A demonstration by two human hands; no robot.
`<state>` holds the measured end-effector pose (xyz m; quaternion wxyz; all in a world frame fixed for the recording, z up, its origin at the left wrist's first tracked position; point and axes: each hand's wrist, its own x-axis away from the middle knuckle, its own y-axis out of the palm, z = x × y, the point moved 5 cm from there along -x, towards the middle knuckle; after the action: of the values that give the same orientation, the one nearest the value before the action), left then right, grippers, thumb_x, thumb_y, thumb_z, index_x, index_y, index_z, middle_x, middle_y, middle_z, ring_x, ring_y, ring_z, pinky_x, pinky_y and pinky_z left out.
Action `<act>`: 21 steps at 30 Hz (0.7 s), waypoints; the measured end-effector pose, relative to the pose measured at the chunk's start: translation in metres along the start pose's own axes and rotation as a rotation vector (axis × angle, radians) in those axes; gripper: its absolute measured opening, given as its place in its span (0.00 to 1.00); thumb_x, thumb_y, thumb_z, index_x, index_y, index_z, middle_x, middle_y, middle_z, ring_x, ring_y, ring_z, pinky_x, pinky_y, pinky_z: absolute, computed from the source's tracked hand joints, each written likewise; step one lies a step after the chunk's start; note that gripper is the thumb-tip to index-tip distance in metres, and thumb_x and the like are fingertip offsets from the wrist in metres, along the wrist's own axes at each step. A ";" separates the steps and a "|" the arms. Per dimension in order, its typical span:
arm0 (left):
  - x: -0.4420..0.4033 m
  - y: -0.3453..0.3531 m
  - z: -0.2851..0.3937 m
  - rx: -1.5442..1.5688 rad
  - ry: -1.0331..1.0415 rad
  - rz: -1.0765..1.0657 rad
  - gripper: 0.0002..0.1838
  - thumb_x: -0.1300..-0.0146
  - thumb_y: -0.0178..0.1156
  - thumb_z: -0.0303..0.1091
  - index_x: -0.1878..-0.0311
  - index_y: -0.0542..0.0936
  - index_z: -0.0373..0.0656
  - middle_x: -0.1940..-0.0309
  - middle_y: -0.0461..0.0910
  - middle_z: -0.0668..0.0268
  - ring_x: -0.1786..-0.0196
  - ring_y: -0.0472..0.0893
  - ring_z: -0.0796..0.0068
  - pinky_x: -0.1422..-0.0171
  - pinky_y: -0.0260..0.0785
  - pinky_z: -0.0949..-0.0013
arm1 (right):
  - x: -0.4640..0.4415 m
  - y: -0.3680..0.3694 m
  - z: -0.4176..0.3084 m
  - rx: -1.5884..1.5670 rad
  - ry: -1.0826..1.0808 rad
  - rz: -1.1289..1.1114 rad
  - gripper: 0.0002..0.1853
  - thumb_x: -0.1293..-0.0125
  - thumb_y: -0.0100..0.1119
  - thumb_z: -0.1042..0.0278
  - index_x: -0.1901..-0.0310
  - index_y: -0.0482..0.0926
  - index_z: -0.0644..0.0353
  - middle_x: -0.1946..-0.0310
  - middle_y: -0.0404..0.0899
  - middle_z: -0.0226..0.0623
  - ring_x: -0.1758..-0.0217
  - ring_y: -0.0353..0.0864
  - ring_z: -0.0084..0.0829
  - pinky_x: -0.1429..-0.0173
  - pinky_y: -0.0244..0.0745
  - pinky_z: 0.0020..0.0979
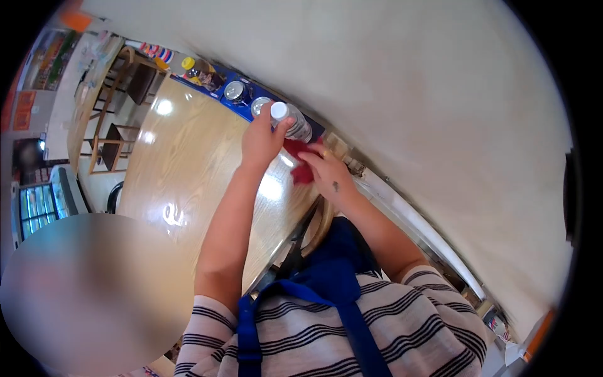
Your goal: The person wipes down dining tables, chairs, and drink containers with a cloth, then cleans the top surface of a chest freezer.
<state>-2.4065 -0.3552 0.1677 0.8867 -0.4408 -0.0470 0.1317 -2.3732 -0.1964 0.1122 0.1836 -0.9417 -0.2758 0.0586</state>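
My left hand (261,141) is closed around the upper part of a clear plastic bottle (300,129) with a white cap. The bottle stands at the right end of a blue tray (236,110) along the wall. In my right hand (329,171) is a red cloth (303,174), bunched up close to the base of the bottle. Part of the cloth is hidden by my fingers. Left of the bottle, in the tray, are a silver-topped can (259,105), another can (235,92) and a bottle with a yellow cap (202,73).
A shiny wooden table (188,151) spreads out below my hands. The white wall (402,75) runs close on the right. A chair's curved wooden back (321,227) is against the near table edge. Wooden chairs (116,147) stand at far left. A large blurred patch covers the lower left.
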 end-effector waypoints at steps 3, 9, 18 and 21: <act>-0.007 0.005 0.009 0.001 0.048 -0.076 0.26 0.44 0.59 0.49 0.48 0.69 0.43 0.62 0.79 0.56 0.61 0.79 0.58 0.60 0.70 0.64 | -0.019 0.018 -0.001 0.397 -0.059 -0.188 0.16 0.41 0.52 0.65 0.52 0.74 0.56 0.43 0.62 0.42 0.43 0.64 0.45 0.42 0.64 0.39; 0.016 0.004 -0.009 0.173 0.119 -0.003 0.27 0.43 0.59 0.44 0.43 0.66 0.42 0.48 0.72 0.52 0.46 0.72 0.52 0.46 0.66 0.61 | -0.017 0.023 0.042 0.536 -0.120 -0.114 0.16 0.43 0.51 0.66 0.53 0.75 0.56 0.46 0.67 0.44 0.45 0.66 0.45 0.40 0.63 0.38; 0.162 0.010 -0.141 0.089 -0.227 0.424 0.21 0.39 0.53 0.34 0.45 0.68 0.35 0.41 0.64 0.48 0.37 0.62 0.48 0.34 0.54 0.57 | 0.006 -0.005 0.020 0.480 -0.072 -0.099 0.15 0.53 0.57 0.70 0.60 0.75 0.57 0.56 0.72 0.43 0.52 0.72 0.44 0.51 0.70 0.39; 0.244 0.011 -0.215 -0.058 -0.491 0.481 0.21 0.40 0.51 0.31 0.44 0.67 0.33 0.39 0.61 0.47 0.35 0.58 0.47 0.32 0.49 0.54 | 0.033 0.066 0.034 0.502 -0.301 -0.386 0.24 0.49 0.58 0.66 0.47 0.71 0.58 0.46 0.67 0.46 0.43 0.64 0.50 0.40 0.60 0.45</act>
<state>-2.1309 -0.4470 0.0203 0.7795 -0.4194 -0.1573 0.4378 -2.3193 -0.2193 0.0550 0.3744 -0.7784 -0.4498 0.2270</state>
